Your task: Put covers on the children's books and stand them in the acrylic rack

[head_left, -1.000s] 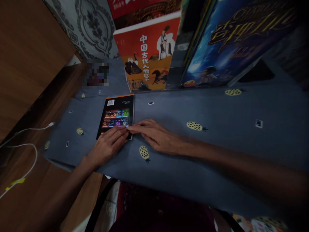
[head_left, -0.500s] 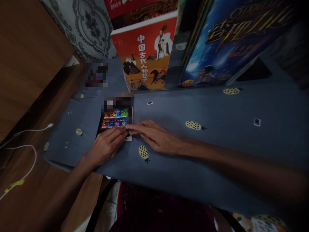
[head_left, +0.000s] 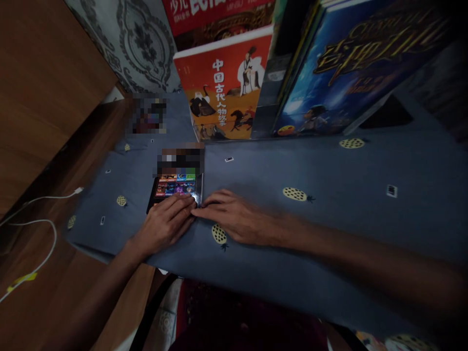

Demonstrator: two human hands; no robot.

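Observation:
A dark book [head_left: 177, 189] with a grid of small bright pictures on its cover lies flat at the left of the cloth; its upper part is pixelated. My left hand [head_left: 166, 222] rests flat across the book's lower end, fingers stretched out and side by side, hiding that end. A bright glint shows on the cover by its fingertips. From the right, my right hand [head_left: 239, 219] reaches to the book's lower right corner. Its fingers are extended, one tip close to my left fingertips and another beside the book's right edge. I see nothing held in it.
A red and orange book [head_left: 226, 92] and a blue book [head_left: 329, 73] stand upright at the back. Blue-grey cloth [head_left: 329, 165] with pineapple prints covers the surface. A white cable [head_left: 54, 239] lies at the left, beyond the cloth's edge.
My right hand's fingertips have shifted slightly down along the book's right edge. A bright glint now shows at the corner. My left hand stays on the book; the view has shifted a little.

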